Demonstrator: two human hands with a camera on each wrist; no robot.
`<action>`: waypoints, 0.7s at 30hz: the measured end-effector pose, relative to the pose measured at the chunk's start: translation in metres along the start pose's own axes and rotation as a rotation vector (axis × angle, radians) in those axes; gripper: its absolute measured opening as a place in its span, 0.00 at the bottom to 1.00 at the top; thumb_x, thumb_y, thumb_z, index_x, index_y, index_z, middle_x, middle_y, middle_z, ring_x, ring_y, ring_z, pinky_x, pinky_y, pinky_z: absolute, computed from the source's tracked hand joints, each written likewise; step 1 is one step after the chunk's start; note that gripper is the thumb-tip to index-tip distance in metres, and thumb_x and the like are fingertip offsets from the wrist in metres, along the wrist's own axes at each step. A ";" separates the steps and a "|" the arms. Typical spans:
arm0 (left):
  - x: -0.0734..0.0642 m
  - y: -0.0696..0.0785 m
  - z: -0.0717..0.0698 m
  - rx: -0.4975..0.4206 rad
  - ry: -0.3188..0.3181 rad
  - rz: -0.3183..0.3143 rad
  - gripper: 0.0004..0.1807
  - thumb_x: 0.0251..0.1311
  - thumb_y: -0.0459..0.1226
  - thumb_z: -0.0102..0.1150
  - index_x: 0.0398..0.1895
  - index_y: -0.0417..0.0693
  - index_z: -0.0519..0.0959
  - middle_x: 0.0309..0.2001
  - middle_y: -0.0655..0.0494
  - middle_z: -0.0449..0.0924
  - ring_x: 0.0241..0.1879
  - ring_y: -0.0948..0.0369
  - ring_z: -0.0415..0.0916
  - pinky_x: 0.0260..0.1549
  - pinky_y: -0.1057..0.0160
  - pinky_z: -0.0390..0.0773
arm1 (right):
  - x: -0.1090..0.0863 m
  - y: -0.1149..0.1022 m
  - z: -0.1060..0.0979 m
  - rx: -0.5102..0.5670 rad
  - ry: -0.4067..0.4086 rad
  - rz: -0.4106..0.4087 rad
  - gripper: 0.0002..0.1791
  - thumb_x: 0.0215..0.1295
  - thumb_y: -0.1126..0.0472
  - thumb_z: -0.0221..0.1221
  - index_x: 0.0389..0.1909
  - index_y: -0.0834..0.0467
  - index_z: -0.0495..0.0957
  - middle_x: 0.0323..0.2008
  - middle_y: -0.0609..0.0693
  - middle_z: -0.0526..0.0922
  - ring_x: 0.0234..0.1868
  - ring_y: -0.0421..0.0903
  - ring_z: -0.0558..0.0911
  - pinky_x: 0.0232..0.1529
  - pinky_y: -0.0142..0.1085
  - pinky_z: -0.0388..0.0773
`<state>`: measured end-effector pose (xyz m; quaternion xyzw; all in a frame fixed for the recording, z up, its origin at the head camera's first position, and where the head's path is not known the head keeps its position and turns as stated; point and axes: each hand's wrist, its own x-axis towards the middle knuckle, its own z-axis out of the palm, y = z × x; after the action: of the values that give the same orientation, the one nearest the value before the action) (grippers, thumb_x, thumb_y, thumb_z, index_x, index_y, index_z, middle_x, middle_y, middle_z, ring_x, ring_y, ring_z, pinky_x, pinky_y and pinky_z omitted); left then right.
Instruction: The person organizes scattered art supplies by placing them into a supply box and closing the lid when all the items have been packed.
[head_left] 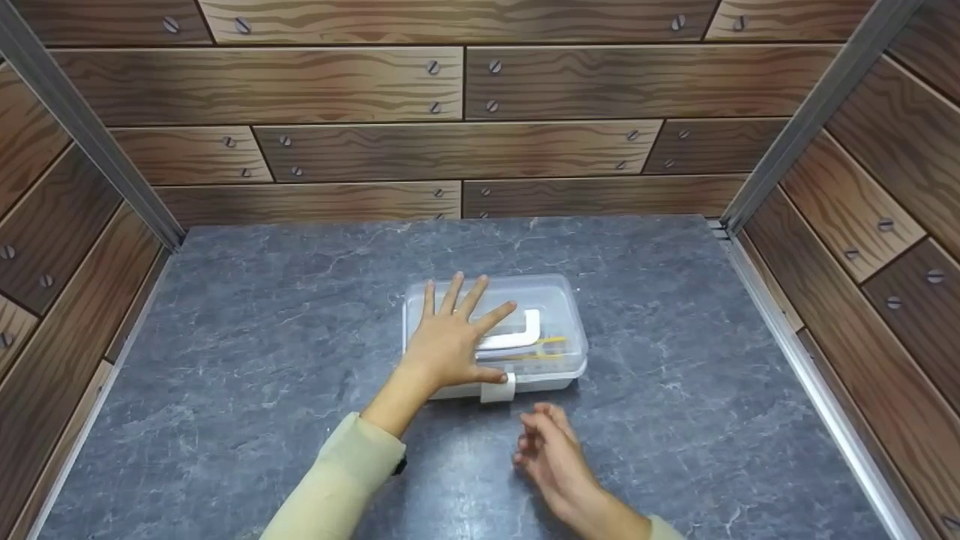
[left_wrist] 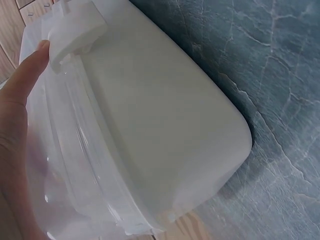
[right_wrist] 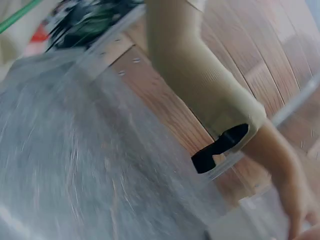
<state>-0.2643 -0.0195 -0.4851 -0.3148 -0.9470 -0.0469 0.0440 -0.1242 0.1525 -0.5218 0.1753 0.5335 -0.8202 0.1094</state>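
A clear-lidded plastic storage box (head_left: pixel 562 296) with a white lower body (left_wrist: pixel 165 110) sits on the tabletop. On its lid is a white handle (head_left: pixel 532 328), and a white latch (head_left: pixel 498 390) shows at the front; slim yellow items (head_left: pixel 551 341) appear through the plastic, their kind unclear. My left hand (head_left: pixel 448 345) rests on the lid's left part with fingers spread, its thumb (left_wrist: pixel 30 72) at the latch. Short of the box's front right, my right hand (head_left: pixel 553 461) hovers with loosely bent fingers and holds nothing.
The grey marbled tabletop (head_left: pixel 262 337) surrounds the box. Wood-patterned walls (head_left: pixel 360 82) stand at the back and sides, with metal rails (head_left: pixel 810 390) along the edges. A black band (right_wrist: pixel 220 147) shows at the left sleeve's cuff.
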 end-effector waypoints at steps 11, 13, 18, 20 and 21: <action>-0.001 -0.001 -0.001 0.016 -0.008 -0.004 0.58 0.42 0.79 0.56 0.78 0.80 0.47 0.81 0.49 0.40 0.78 0.40 0.36 0.70 0.28 0.35 | 0.049 -0.066 -0.021 -1.175 0.022 -1.193 0.43 0.48 0.47 0.76 0.65 0.56 0.71 0.63 0.59 0.71 0.65 0.58 0.69 0.65 0.55 0.67; -0.001 -0.001 -0.001 0.015 -0.005 -0.002 0.58 0.42 0.78 0.56 0.79 0.80 0.47 0.81 0.49 0.41 0.78 0.40 0.36 0.70 0.28 0.35 | 0.061 -0.071 -0.024 -1.424 0.003 -1.224 0.57 0.43 0.33 0.73 0.74 0.52 0.63 0.73 0.61 0.62 0.74 0.64 0.58 0.71 0.63 0.55; -0.001 0.000 -0.002 0.016 -0.014 -0.003 0.59 0.42 0.79 0.56 0.79 0.81 0.44 0.81 0.49 0.39 0.78 0.40 0.35 0.70 0.28 0.35 | 0.080 -0.075 -0.023 -1.772 -0.065 -1.137 0.77 0.32 0.17 0.63 0.81 0.53 0.44 0.79 0.63 0.41 0.78 0.67 0.40 0.74 0.66 0.38; 0.000 0.000 -0.002 0.020 -0.015 -0.004 0.60 0.42 0.79 0.55 0.78 0.81 0.41 0.81 0.49 0.39 0.78 0.40 0.35 0.70 0.29 0.35 | 0.084 -0.077 -0.020 -1.839 -0.061 -1.094 0.80 0.30 0.15 0.62 0.81 0.54 0.41 0.80 0.62 0.37 0.79 0.66 0.38 0.74 0.65 0.36; 0.000 0.000 -0.002 0.019 -0.011 -0.004 0.60 0.41 0.79 0.56 0.78 0.81 0.41 0.81 0.49 0.39 0.78 0.40 0.35 0.70 0.29 0.35 | 0.086 -0.078 -0.018 -1.863 -0.057 -1.073 0.81 0.29 0.15 0.62 0.81 0.55 0.40 0.80 0.62 0.36 0.79 0.65 0.38 0.74 0.65 0.36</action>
<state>-0.2638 -0.0196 -0.4832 -0.3128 -0.9482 -0.0359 0.0415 -0.2284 0.2009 -0.4982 -0.2533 0.9531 -0.0353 -0.1621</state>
